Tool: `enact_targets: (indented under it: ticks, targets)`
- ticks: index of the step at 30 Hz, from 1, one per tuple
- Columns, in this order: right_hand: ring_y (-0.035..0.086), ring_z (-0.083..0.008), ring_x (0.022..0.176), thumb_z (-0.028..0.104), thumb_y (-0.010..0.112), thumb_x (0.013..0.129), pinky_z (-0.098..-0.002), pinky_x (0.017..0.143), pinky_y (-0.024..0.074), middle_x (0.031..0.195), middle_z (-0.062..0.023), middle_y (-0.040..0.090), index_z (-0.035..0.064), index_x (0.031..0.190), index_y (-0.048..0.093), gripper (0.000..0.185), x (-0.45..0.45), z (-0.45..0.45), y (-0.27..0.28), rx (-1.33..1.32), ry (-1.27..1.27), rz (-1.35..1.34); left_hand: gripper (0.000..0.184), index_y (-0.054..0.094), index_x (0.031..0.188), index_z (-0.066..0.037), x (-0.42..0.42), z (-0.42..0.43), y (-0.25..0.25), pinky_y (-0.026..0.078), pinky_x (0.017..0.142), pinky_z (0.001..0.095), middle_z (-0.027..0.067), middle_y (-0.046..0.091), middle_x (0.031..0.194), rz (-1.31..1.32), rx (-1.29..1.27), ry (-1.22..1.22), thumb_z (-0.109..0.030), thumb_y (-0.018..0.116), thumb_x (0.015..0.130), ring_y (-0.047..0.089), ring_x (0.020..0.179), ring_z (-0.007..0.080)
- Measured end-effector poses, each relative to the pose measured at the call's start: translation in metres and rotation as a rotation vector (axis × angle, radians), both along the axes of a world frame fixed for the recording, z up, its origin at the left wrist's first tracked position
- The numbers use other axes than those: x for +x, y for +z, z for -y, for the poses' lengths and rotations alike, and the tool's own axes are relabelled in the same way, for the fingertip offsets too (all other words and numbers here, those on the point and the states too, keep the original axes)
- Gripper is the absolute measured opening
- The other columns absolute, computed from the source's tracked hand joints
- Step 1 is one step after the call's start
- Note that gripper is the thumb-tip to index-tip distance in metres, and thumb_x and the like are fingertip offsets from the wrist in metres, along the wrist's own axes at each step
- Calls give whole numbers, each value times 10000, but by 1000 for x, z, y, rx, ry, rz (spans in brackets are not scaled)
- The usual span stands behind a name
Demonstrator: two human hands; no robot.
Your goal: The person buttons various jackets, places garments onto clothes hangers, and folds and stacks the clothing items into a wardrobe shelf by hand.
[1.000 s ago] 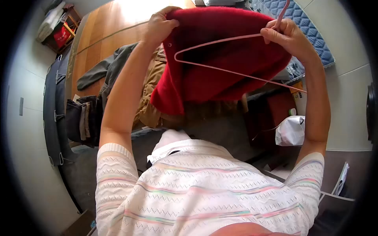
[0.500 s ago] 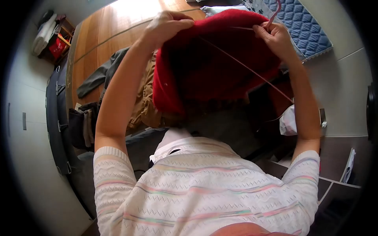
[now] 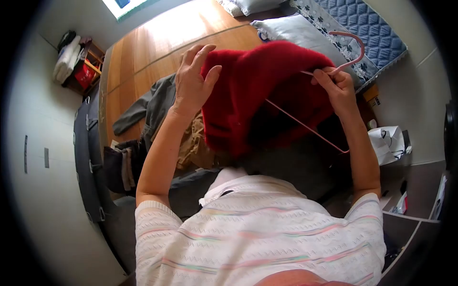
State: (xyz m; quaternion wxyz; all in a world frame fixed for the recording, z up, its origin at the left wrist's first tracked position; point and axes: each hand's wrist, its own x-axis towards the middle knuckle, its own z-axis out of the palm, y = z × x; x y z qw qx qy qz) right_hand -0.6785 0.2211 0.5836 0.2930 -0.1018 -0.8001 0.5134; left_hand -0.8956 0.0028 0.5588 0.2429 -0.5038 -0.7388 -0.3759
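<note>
A fuzzy red garment (image 3: pixel 248 71) hangs in front of me, its dark opening facing my body. My right hand (image 3: pixel 338 90) is closed around the neck of a pink clothes hanger (image 3: pixel 361 45), at the garment's right edge. The hook curves up above that hand. One thin bar runs down across the opening to a bare end by my right forearm; the hanger's other part is hidden in the red cloth. Beside the garment's left edge, my left hand (image 3: pixel 196 78) is raised with its fingers apart, holding nothing.
Beyond lies a wooden bed platform (image 3: pixel 124 62) with a grey garment (image 3: pixel 152 105) and brown clothing (image 3: pixel 193 143). Pillows (image 3: pixel 300 38) and a blue quilted mat (image 3: pixel 353 24) are at the back right. A white bag (image 3: pixel 385 143) stands right, near shelves (image 3: pixel 405 224).
My left hand has let go of the red garment's edge and opened. The garment has lowered and sagged on the left. The hanger's hook has swung into fuller view.
</note>
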Motion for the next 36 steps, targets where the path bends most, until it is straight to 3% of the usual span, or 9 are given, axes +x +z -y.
enact_targets:
  ticks: [7,11,13,16,19,21,24,30,36]
  targets:
    - [542,-80,691,207,572,844,-221,659,426,737,-36,615,11,797,627,209,5,-9,16,114,103,114,310,594,931,-45,13,-31,29,451,622,350,127,570,772,20,-389,-272,-293,636,750,573,694,265]
    - [542,-91,811,289,569,850,-232,751,427,843,-35,612,22,852,623,273,20,-39,25,-12,427,35,190,597,748,-4,31,-26,54,408,508,295,91,513,594,117,-186,-399,-174,681,730,495,517,182]
    - [529,-93,875,356,546,852,-238,802,416,918,-25,601,35,906,623,334,35,-65,22,32,286,103,164,604,758,3,33,-21,81,388,491,275,73,511,596,101,-264,-334,-142,677,740,458,513,133]
    - [533,-87,902,426,542,833,-245,814,426,920,-14,598,47,988,609,414,65,-121,-33,245,-5,125,163,605,771,8,39,-22,117,361,471,258,57,485,574,-142,-321,-275,-141,667,755,416,510,98]
    - [541,-65,874,334,629,792,-248,793,447,893,-12,598,54,1026,587,367,103,-118,-118,-441,31,270,180,611,766,-4,41,-24,140,345,457,257,58,487,563,-181,-305,-192,-173,673,753,415,498,94]
    - [557,-142,941,236,730,701,-304,818,476,1000,-94,596,44,1119,523,504,85,-68,-173,-378,-38,404,218,609,757,-5,40,-28,149,329,454,247,34,461,524,-217,-322,-135,-217,661,770,388,487,83]
    - [518,-241,1032,225,723,705,-350,913,403,1101,-145,549,-6,1260,341,712,16,19,-181,-313,110,-7,233,624,754,-17,47,-40,156,337,461,242,19,481,513,-201,-340,-72,-247,635,792,384,490,64]
    - [568,-221,880,171,573,815,-344,790,450,994,-122,602,13,1087,536,317,-74,-46,-228,-235,-381,-58,222,625,751,-10,50,-37,154,335,466,231,10,473,522,-239,-369,-35,-228,641,789,384,500,57]
    - [589,-108,740,48,602,773,-260,699,490,887,-53,633,24,1019,595,247,2,-121,-115,-553,-51,-66,213,618,761,-1,9,5,136,327,471,225,-10,442,525,-25,-367,31,-211,636,796,361,510,51]
